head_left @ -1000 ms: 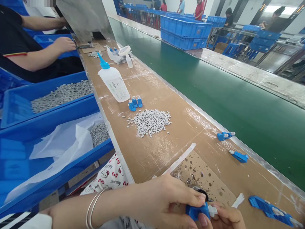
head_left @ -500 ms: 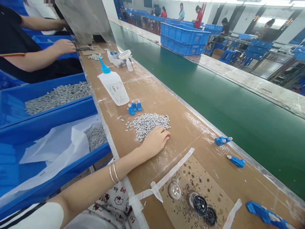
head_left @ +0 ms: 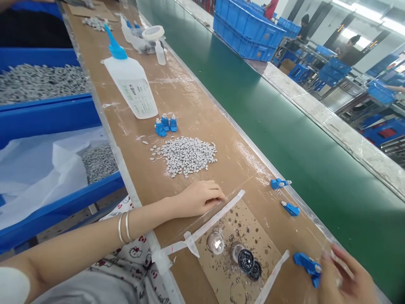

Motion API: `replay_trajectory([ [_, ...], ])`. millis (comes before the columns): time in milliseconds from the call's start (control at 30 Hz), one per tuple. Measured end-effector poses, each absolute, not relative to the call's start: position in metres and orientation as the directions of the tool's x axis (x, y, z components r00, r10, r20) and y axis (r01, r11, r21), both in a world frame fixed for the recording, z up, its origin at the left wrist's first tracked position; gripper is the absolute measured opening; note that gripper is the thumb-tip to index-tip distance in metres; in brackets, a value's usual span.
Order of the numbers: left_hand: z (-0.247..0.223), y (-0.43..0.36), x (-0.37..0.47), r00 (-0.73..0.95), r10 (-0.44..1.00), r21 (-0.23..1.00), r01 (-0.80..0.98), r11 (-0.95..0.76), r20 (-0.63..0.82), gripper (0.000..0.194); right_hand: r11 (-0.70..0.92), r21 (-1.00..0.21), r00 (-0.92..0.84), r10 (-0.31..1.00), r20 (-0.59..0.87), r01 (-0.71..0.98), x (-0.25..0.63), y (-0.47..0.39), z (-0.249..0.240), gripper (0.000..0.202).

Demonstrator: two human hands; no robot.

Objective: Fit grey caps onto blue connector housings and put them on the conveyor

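My left hand (head_left: pixel 199 198) rests on the brown tabletop, its fingers curled down; whatever they hold, if anything, is hidden. Just beyond it spreads a pile of small grey-white pieces (head_left: pixel 190 156). At the lower right, my right hand (head_left: pixel 346 276) is slightly blurred, thumb and forefinger apart. Its thumb is beside blue plastic parts with pale tips (head_left: pixel 306 265); contact is unclear. Between the hands lies a spotted cardboard sheet (head_left: pixel 230 228), carrying a clear round cup (head_left: pixel 215 242) and black wet-looking round caps (head_left: pixel 246 260).
A white squeeze bottle with blue nozzle (head_left: pixel 133 86) lies beyond several blue parts (head_left: pixel 165 124). More blue parts (head_left: pixel 280 183) sit along the green conveyor belt (head_left: pixel 253 114). Blue bins (head_left: pixel 47 198) hold grey pieces at left. Stacked blue crates (head_left: pixel 247 33) stand across the belt.
My left hand has drawn back from the pile's edge toward the taped cardboard. My right hand has come into view beside the blue parts at the lower right. The view has shifted.
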State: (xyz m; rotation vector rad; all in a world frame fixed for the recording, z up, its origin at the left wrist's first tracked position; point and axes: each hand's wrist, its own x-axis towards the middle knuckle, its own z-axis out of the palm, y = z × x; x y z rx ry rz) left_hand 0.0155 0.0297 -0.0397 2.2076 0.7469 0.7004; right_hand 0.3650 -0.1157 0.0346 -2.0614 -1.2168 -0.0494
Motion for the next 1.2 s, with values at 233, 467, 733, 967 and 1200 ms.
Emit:
replay_trajectory([
  [233, -0.037, 0.030, 0.014, 0.696, 0.678, 0.736, 0.327, -0.593, 0.237, 0.020, -0.380, -0.520, 0.508, 0.853, 0.123, 0.765, 0.331, -0.009, 0.020, 0.053],
  [467, -0.034, 0.027, 0.017, 0.665, 0.716, 0.716, 0.394, -0.576, 0.211, 0.016, -0.329, -0.849, 0.594, 0.804, -0.022, 0.414, 0.332, -0.055, 0.027, 0.053],
  [733, -0.034, 0.025, 0.017, 0.669, 0.712, 0.706, 0.397, -0.587, 0.216, 0.016, -0.210, -0.744, 0.610, 0.456, -0.648, -0.634, 0.282, -0.112, 0.055, 0.070],
  [967, -0.034, 0.023, 0.015, 0.705, 0.661, 0.669, 0.362, -0.649, 0.259, 0.031, -0.282, -0.786, 0.514, 0.627, -0.585, -0.550, 0.266, -0.121, 0.048, 0.054],
  [1200, -0.024, 0.019, 0.005, 0.650, 0.737, 0.815, 0.315, -0.487, 0.189, 0.026, -0.282, -0.900, 0.453, 0.789, -0.415, -0.333, 0.265, -0.135, 0.042, 0.037],
])
